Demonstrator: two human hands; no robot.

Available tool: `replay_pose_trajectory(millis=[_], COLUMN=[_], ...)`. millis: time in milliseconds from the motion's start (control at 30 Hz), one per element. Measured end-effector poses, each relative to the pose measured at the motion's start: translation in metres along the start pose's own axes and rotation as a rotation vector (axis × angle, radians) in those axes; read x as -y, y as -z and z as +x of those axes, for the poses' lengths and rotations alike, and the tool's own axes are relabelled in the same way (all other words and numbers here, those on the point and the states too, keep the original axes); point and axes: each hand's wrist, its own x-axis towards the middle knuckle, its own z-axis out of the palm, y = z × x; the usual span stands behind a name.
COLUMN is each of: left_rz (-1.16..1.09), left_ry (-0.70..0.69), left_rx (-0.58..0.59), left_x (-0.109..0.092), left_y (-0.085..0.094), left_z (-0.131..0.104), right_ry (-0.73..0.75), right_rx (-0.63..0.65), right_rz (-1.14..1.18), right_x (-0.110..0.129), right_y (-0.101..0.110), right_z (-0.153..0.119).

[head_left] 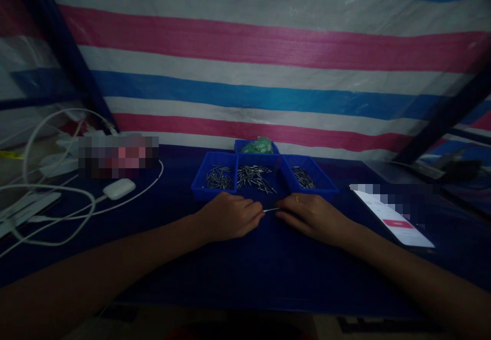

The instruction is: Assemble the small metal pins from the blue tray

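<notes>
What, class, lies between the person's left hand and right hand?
A thin metal piece bridges the gap between the left hand and the right hand, as the head view shows.

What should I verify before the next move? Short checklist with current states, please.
1. Thin metal piece gripped at both ends: ok, it spans the gap between the left hand and right hand.
2. Held piece is one part, not two joined: cannot tell, fingers cover its ends.
3. Loose metal pieces all inside bins: not ok, a pile lies between the left bin and right bin.
4. White cables clear of both hands: ok, off to the left.
5. Phone clear of the right hand: ok, to its right.
6. Lighting: not ok, scene is dim.
</notes>
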Motion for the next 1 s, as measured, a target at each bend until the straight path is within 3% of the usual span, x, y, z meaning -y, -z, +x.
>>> replay_pose_trajectory(millis=[633,1000], left_rz=[-0.018,-0.018], left_ry=[0.013,0.032], left_rx=[0.009,0.028], left_x=[-0.0004,0.0003], left_y=[-0.0005,-0.0004], left_z=[0.0000,-0.0002], right_ry=[0.005,0.003], right_rx=[-0.072,-0.016], right_rz=[0.026,-0.006], right_x=[-0.0002,-0.0002], right_y=[0.0000,0.0005], right_z=[-0.0003,-0.0005])
